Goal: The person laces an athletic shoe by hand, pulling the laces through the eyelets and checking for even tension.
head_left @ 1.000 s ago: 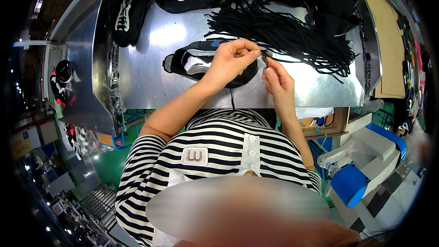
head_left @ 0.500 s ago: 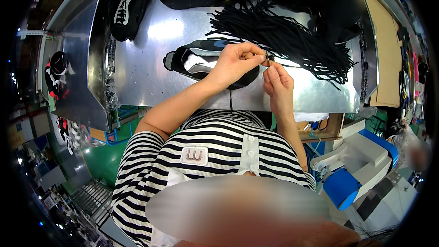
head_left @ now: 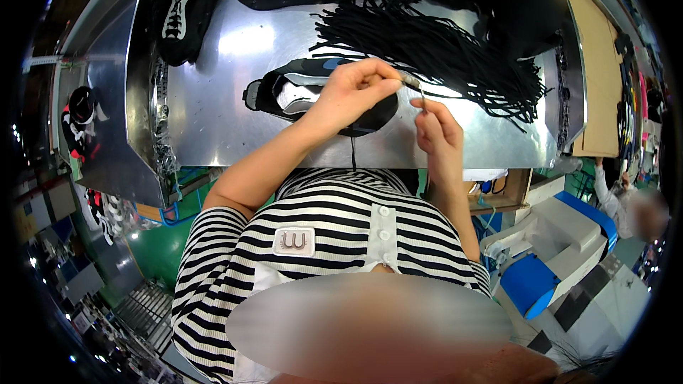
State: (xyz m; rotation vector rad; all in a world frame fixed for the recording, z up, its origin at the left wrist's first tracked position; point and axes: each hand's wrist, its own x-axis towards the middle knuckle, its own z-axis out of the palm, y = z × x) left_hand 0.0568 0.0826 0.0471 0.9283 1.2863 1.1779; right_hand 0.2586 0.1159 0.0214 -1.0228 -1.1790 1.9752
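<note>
A black and grey shoe upper (head_left: pixel 274 78) lies on its side on the metal table, its white lining showing. My left hand (head_left: pixel 359 89) reaches over it, thumb and fingers pinched together. A small grey-and-dark piece shows at those fingertips, too small to name. Just right of it, my right hand (head_left: pixel 442 131) is closed on a thin rod (head_left: pixel 424 102) that points up toward the left fingertips. A black lace (head_left: pixel 353 153) hangs over the table's near edge below the shoe upper. Behind my hands lies a big bundle of black laces (head_left: pixel 441 50).
More black shoe uppers (head_left: pixel 186 18) stand along the far side of the metal table (head_left: pixel 220 114). Raised metal side panels (head_left: pixel 142 78) bound the table at left. Brown cardboard (head_left: pixel 594 64) lines the right side. A white and blue machine (head_left: pixel 548 252) stands at lower right.
My right hand has drawn a little down and right, away from the left, and the thin rod now shows between them. The left hand stays pinched. The whole view has shifted slightly.
</note>
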